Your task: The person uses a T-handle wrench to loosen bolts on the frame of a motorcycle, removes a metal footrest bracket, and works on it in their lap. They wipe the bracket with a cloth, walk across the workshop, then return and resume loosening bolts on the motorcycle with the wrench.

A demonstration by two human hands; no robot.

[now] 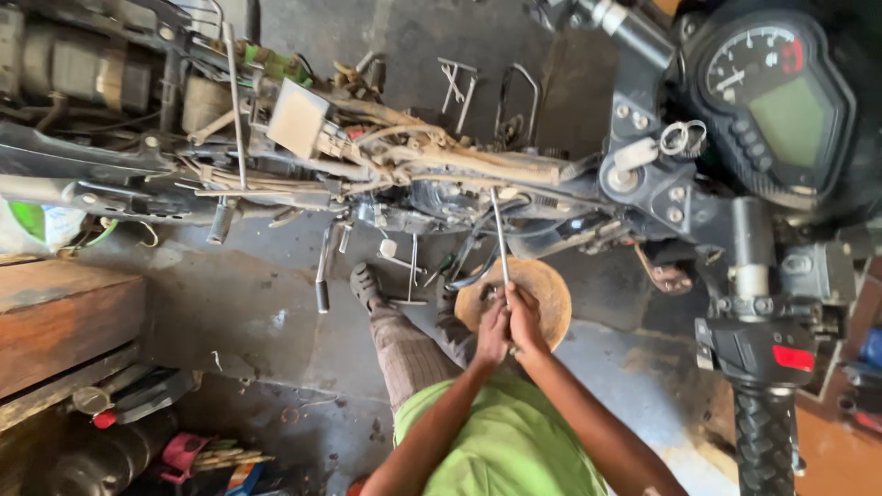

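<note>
While clasped together, left hand [493, 332] and right hand [525, 317] grip long rod [499, 234] low. Reaches away into motorcycle frame [441, 170], steadied for leverage.

A wooden bench [64, 317] is standing at the left on the concrete floor [266, 312]. A round wooden stool [542, 285] is sitting below the frame. At the right, a speedometer [776, 96] is showing above a black handlebar grip [764, 441]. Some metal tools [457, 87] are lying on the floor farther away.

Rod [499, 234] between motorcycle frame [441, 165] and hands [508, 323]
</note>
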